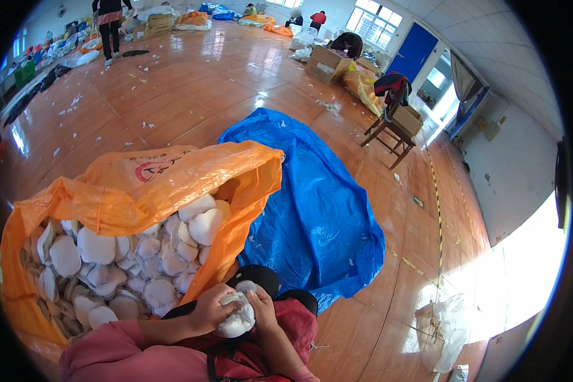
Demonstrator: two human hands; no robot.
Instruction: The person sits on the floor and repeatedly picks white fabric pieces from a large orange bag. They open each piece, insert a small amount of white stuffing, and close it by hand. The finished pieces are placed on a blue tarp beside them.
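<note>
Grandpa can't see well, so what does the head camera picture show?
A person's left hand and right hand hold white padding. At left, an open orange sack full of rounded white pads lies beside a blue sheet.

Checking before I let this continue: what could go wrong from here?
The soft-looking white piece, pinched between the left hand and right hand, might slip out. The slack rim of the orange plastic sack could sag over the rounded white pads inside. The crumpled blue plastic sheet, close to the dark-clad knees, might snag a foot.
</note>
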